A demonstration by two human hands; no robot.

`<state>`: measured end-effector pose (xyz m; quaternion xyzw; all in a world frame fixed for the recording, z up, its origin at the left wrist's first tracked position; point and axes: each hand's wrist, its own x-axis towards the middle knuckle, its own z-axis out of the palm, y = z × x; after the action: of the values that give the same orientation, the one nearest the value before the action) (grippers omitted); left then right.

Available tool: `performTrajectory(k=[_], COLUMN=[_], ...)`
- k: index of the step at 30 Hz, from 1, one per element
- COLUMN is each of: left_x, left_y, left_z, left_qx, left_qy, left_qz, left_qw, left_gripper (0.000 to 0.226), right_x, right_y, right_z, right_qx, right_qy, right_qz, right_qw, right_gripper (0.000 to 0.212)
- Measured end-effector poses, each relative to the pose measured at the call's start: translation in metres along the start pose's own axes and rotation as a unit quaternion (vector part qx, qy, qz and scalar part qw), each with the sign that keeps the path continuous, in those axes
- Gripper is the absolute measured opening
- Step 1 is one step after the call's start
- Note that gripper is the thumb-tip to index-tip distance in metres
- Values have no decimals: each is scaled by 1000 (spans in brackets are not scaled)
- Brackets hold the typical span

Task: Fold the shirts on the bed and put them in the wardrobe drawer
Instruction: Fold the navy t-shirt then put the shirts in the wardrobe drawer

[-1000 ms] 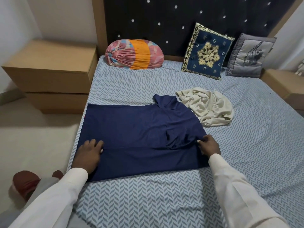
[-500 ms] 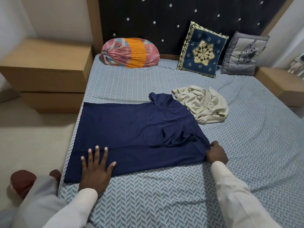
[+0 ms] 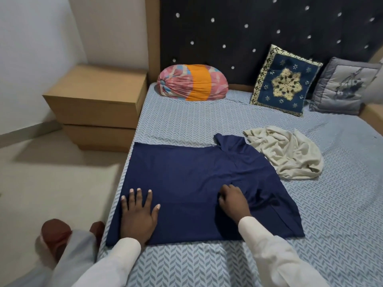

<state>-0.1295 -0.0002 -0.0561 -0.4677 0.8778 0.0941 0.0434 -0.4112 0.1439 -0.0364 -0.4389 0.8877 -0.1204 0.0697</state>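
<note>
Fingers (image 3: 138, 196) of my left hand (image 3: 138, 216) lie spread flat on the navy shirt (image 3: 186, 172), pinning its 9 o'clock end to the bed (image 3: 331, 214); my right hand (image 3: 233, 200) sits curled mid-shirt, whether pinching cloth I cannot tell. The shirt's long axis runs 9 to 3, and its rumpled part lies at 3 o'clock of my right hand, the nearer one.

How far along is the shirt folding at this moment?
Done: no shirt finished or put away. In hand: the navy shirt lies spread on the bed, left hand pressing it flat, right hand pinching its middle. Left: the cream shirt, crumpled beside it; no wardrobe drawer in view.
</note>
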Motion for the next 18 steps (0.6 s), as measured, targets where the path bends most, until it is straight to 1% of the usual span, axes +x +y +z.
performTrajectory(k=[3, 4, 6, 8, 9, 10, 12, 13, 15, 18], left_x=[41, 60, 90, 122, 140, 156, 192, 208, 231, 249], left_y=[-3, -5, -10, -15, -20, -23, -31, -35, -41, -45], left_z=[-13, -19, -33, -44, -49, -54, -63, -65, -70, -78], left_qx=[18, 22, 7, 12, 21, 31, 21, 14, 9, 6], left_qy=[-19, -11, -7, -15, -18, -20, -32, -43, -76, -65], left_qz=[29, 33, 38, 48, 53, 57, 61, 65, 72, 70], left_qw=[999, 999, 999, 999, 998, 998, 997, 997, 994, 995], left_gripper=[66, 66, 65, 58, 55, 55, 56, 58, 57, 40], right_x=[44, 65, 103, 136, 153, 165, 189, 201, 216, 224], right_y=[-8, -12, -17, -21, -23, -25, -25, -23, -19, -14], right_z=[-1, -2, -2, -5, -5, -7, -10, -12, -14, -15], right_qx=[7, 11, 7, -10, -13, -16, -28, -36, -50, -64], right_qy=[-24, -27, -34, -42, -51, -63, -88, -100, -118, -118], right_qz=[-26, -27, -13, 0, 4, 10, 28, 40, 45, 57], right_qw=[999, 999, 999, 999, 999, 998, 995, 994, 991, 989], right_gripper=[12, 13, 14, 16, 20, 28, 50, 55, 49, 33])
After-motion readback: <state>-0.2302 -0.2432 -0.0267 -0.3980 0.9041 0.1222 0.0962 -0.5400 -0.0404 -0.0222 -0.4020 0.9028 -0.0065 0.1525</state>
